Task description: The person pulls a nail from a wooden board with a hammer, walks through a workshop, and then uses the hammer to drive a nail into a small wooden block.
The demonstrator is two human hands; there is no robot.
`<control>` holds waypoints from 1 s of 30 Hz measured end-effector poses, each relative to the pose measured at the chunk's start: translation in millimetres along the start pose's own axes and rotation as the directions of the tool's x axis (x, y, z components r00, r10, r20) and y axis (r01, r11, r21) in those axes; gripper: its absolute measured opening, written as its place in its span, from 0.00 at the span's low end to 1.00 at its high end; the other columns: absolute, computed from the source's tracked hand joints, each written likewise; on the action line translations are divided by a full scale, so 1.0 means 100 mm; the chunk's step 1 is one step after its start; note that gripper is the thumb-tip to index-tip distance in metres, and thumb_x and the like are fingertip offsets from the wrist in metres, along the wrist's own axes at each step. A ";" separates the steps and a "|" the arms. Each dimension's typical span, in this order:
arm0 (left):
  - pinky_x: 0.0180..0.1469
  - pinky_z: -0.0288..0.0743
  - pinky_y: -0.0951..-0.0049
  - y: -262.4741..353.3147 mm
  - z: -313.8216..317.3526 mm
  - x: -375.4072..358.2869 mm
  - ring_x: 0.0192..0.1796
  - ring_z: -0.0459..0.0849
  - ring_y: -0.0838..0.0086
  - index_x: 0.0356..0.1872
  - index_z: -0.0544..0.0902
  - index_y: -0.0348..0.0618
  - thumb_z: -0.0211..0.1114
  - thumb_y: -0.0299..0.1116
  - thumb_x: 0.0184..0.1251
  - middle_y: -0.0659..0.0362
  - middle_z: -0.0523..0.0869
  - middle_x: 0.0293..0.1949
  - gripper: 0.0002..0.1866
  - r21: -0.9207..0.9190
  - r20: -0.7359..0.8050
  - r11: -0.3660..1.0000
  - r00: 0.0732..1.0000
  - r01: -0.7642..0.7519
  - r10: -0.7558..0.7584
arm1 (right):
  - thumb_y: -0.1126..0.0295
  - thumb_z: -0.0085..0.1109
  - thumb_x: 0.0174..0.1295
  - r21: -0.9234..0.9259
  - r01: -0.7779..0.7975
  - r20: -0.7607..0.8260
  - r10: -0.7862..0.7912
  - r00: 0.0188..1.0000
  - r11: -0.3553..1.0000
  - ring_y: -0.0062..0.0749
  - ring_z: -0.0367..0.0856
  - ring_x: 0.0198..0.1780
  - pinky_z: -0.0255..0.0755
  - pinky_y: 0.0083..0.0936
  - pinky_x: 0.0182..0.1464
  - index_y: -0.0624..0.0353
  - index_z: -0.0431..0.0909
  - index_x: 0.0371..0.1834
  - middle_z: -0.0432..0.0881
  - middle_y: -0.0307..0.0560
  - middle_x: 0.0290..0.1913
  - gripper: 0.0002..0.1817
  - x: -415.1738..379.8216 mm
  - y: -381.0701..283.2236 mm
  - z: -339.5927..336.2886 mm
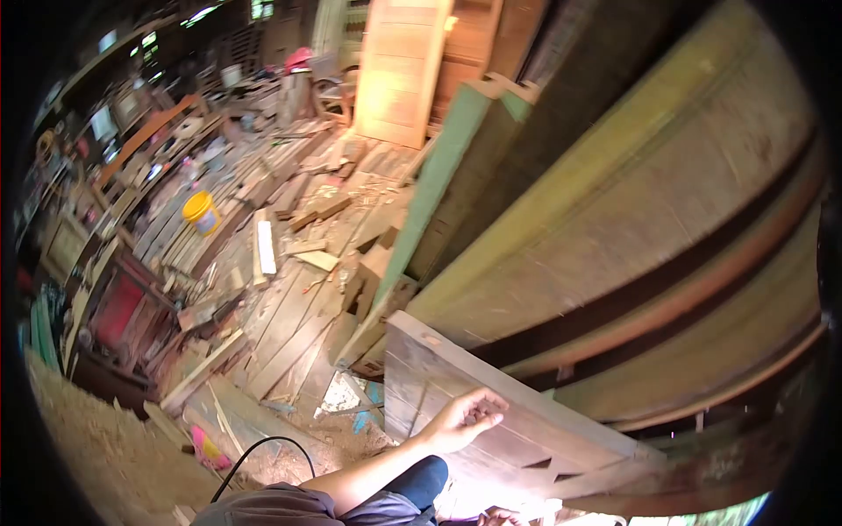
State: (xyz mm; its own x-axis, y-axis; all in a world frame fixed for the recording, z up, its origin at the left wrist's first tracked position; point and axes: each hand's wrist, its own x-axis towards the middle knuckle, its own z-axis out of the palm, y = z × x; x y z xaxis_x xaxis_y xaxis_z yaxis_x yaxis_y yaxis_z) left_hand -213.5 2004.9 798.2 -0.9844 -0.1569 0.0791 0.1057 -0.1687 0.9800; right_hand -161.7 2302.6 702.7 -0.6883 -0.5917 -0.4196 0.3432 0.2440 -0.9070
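My left hand (465, 418) reaches in from the lower left, its fingers loosely curled and the thumb apart, with nothing held. It overlaps the face of a weathered wooden panel (517, 430), just below the panel's thick upper edge. The panel stands tilted on its side and has dark notched gaps low on its face. At the bottom edge of the view, my right hand (502, 517) shows only in part, beside a small pale piece (551, 507) in bright light; its grip is cut off. A dark trouser leg (421, 482) is close under my left forearm.
Large boards (614, 210) lean in a row on the right. A lit wooden door (399, 74) stands at the back. Offcuts (317, 260) and planks litter the floor, with a yellow bucket (202, 213) to the left. A black cable (263, 443) curves near my sleeve.
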 end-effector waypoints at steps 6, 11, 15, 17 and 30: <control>0.40 0.69 0.84 0.06 -0.60 -0.45 0.37 0.75 0.88 0.48 0.79 0.42 0.63 0.31 0.70 0.69 0.80 0.36 0.09 -0.118 -0.334 0.993 0.942 -0.029 -0.012 | 0.68 0.53 0.68 -0.096 0.002 0.446 0.041 0.894 0.995 0.35 0.74 0.37 0.70 0.31 0.42 0.65 0.76 0.43 0.77 0.49 0.35 0.10 0.48 -0.55 0.19; 0.45 0.71 0.81 -0.03 -1.19 -0.98 0.41 0.77 0.85 0.46 0.80 0.41 0.63 0.28 0.69 0.65 0.82 0.39 0.08 -0.127 -0.598 0.986 0.802 -0.103 0.006 | 0.69 0.53 0.68 -0.143 0.011 0.659 0.087 0.747 0.990 0.35 0.74 0.36 0.70 0.30 0.41 0.66 0.75 0.42 0.76 0.50 0.34 0.10 0.84 -0.97 0.59; 0.46 0.72 0.79 0.18 -1.71 -1.47 0.44 0.78 0.82 0.46 0.80 0.40 0.60 0.30 0.71 0.63 0.83 0.41 0.08 -0.212 -0.729 0.977 0.670 -0.025 -0.141 | 0.69 0.52 0.68 -0.110 0.012 0.739 0.074 0.670 0.994 0.34 0.74 0.35 0.70 0.30 0.41 0.67 0.74 0.42 0.76 0.50 0.33 0.10 1.10 -1.26 0.99; 0.46 0.73 0.77 0.13 -2.00 -1.71 0.44 0.79 0.81 0.46 0.80 0.41 0.58 0.30 0.72 0.65 0.83 0.43 0.08 -0.116 -0.794 0.993 0.604 -0.035 -0.071 | 0.70 0.52 0.68 -0.049 0.017 0.742 0.025 0.670 0.999 0.34 0.74 0.35 0.70 0.30 0.40 0.68 0.74 0.42 0.76 0.50 0.33 0.10 1.17 -1.41 1.23; 0.40 0.71 0.76 0.15 -3.01 -2.70 0.39 0.81 0.77 0.44 0.81 0.41 0.53 0.40 0.74 0.60 0.85 0.42 0.14 -0.361 -0.920 0.925 0.117 0.120 -0.375 | 0.79 0.50 0.63 -0.168 -0.082 0.798 0.184 0.574 0.982 0.34 0.79 0.42 0.72 0.27 0.48 0.71 0.77 0.33 0.80 0.52 0.37 0.06 1.67 -2.09 2.51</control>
State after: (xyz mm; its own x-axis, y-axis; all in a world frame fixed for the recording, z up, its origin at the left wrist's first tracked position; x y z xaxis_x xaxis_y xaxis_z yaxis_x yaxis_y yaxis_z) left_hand 95.8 1751.5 736.6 -0.0256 -0.8502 -0.5259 0.0305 -0.5265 0.8496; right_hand -187.5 1959.7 830.9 0.1779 -0.9079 -0.3796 0.2865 0.4169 -0.8627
